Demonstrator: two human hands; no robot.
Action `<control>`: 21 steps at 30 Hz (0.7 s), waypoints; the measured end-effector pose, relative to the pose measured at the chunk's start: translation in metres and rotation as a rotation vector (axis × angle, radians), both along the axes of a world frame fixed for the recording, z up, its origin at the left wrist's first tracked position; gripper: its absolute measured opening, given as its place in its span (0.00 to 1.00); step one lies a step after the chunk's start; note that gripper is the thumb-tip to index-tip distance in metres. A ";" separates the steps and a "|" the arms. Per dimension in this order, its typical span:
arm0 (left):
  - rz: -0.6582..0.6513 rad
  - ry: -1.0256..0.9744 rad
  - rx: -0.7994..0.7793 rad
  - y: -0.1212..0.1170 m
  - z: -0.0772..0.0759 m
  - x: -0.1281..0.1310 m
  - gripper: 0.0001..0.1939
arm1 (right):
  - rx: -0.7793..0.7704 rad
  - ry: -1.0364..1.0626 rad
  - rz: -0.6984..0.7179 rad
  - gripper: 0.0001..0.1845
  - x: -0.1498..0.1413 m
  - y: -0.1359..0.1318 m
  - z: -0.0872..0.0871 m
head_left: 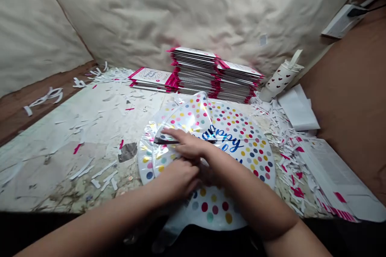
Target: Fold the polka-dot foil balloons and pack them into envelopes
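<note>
Balloon (232,140) on table (99,126), right hand (187,142) outstretched on folded flap (188,116), likely keeping it down, left hand (179,176) curled alongside, grip unclear.

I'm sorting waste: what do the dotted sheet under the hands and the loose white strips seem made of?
Dotted sheet: probably thin plastic film or foil, glossy, with bright glints and creases.
White strips: likely paper, matte, some curled, though thin plastic is possible.
</note>
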State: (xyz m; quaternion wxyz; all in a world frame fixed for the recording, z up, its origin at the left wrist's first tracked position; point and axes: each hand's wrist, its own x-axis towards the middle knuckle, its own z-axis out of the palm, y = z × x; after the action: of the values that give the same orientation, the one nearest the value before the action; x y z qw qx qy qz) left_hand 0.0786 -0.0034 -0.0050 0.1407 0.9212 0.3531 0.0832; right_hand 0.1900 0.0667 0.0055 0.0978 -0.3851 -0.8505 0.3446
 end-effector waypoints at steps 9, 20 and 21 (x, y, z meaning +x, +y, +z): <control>0.075 0.393 0.490 0.062 0.034 -0.082 0.16 | 0.290 -0.088 -0.266 0.15 -0.015 -0.007 -0.021; 0.260 0.235 0.101 0.040 -0.013 -0.067 0.41 | 0.763 -0.040 -0.960 0.18 0.118 0.009 0.071; 0.284 0.249 0.075 0.041 -0.014 -0.069 0.42 | 0.830 -0.031 -1.062 0.22 0.140 0.005 0.086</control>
State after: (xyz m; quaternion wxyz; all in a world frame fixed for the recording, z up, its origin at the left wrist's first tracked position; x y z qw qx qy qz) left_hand 0.0101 0.0380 -0.0194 0.0483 0.8698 0.4910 0.0008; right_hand 0.3303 0.0717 0.0918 0.3815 -0.6865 -0.6090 -0.1112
